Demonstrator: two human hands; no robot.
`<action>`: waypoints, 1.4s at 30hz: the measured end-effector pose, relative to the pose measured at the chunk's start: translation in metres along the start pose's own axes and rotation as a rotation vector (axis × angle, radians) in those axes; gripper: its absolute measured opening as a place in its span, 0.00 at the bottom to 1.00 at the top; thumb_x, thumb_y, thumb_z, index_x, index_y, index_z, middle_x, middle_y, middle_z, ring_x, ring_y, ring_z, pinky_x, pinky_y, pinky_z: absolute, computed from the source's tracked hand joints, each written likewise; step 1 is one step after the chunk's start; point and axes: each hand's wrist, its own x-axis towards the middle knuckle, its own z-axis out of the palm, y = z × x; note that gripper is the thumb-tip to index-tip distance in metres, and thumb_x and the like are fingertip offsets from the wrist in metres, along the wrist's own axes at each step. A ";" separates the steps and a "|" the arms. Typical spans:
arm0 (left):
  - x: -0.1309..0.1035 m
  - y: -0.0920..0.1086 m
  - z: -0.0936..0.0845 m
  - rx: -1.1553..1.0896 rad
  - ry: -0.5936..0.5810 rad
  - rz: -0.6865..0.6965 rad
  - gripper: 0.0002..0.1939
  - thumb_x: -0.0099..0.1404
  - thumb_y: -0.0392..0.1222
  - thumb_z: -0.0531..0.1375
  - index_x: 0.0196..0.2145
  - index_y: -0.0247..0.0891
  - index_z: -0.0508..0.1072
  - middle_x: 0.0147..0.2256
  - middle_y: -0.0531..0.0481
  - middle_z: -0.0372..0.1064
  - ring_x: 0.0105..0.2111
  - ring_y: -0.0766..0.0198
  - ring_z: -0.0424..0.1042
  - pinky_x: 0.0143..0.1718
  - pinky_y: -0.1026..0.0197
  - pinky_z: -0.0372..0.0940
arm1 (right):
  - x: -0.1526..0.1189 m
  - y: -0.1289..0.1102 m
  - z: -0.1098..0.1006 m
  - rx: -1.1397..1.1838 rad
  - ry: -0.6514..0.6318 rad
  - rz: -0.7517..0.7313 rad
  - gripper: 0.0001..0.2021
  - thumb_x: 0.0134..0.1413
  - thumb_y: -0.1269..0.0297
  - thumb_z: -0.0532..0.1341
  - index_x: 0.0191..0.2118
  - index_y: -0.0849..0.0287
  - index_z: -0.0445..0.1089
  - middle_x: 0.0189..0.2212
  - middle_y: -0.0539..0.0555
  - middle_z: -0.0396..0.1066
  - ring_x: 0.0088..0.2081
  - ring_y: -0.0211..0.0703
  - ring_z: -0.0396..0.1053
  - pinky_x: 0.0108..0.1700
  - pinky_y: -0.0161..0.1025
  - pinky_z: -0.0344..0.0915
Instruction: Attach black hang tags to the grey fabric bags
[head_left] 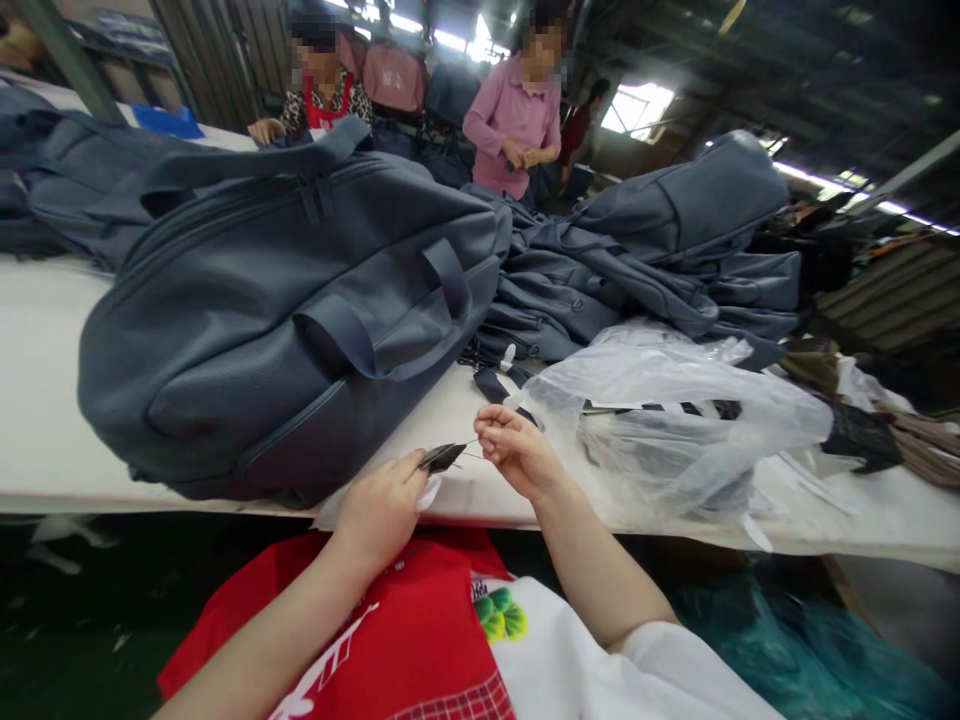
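Note:
Close to the table's front edge, my left hand (382,505) is closed on a small dark piece (444,457) that looks like a tag, with something white beneath it. Just to the right, my right hand (517,450) pinches a thin dark string that runs to the tag. A large blue-grey bag (300,330) lies on the white table (37,400) behind and to the left of my hands, its handles facing me. Neither hand touches the bag.
A clear plastic bag (667,420) with dark and white items lies on the right. More blue-grey bags (570,290) are piled behind it. Two people (514,120) stand across the table, and another is partly visible behind them.

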 end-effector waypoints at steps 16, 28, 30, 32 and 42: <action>0.000 0.005 0.004 0.070 -0.016 -0.019 0.19 0.65 0.28 0.48 0.49 0.33 0.73 0.58 0.40 0.63 0.40 0.53 0.73 0.35 0.57 0.69 | 0.006 0.010 0.013 -0.691 -0.244 -0.016 0.13 0.49 0.56 0.64 0.34 0.62 0.74 0.20 0.48 0.67 0.22 0.33 0.61 0.27 0.33 0.58; 0.000 0.000 0.007 0.043 -0.046 -0.016 0.25 0.62 0.25 0.47 0.54 0.33 0.70 0.58 0.39 0.63 0.41 0.54 0.73 0.38 0.57 0.71 | 0.016 0.020 0.012 -0.690 -0.130 0.032 0.13 0.49 0.55 0.63 0.31 0.62 0.73 0.10 0.43 0.59 0.13 0.31 0.52 0.18 0.31 0.48; -0.001 -0.004 0.004 0.028 -0.041 -0.031 0.25 0.62 0.25 0.48 0.54 0.34 0.69 0.59 0.41 0.62 0.43 0.52 0.73 0.39 0.55 0.71 | 0.018 0.011 0.004 -0.877 0.059 -0.173 0.11 0.52 0.57 0.61 0.33 0.60 0.73 0.12 0.44 0.60 0.15 0.33 0.56 0.21 0.33 0.52; -0.001 -0.008 0.000 -0.009 -0.040 -0.060 0.26 0.61 0.25 0.48 0.54 0.34 0.69 0.59 0.43 0.62 0.46 0.52 0.72 0.42 0.54 0.71 | 0.020 -0.001 -0.003 -1.016 0.272 -0.416 0.09 0.55 0.59 0.60 0.35 0.58 0.74 0.14 0.46 0.62 0.19 0.36 0.60 0.25 0.34 0.55; 0.009 -0.027 -0.011 -0.419 -0.011 -0.135 0.18 0.62 0.33 0.52 0.47 0.41 0.75 0.50 0.46 0.72 0.49 0.56 0.71 0.51 0.57 0.67 | 0.022 -0.003 0.013 -0.274 -0.076 -0.179 0.12 0.55 0.54 0.61 0.35 0.57 0.62 0.32 0.52 0.73 0.18 0.32 0.60 0.20 0.31 0.53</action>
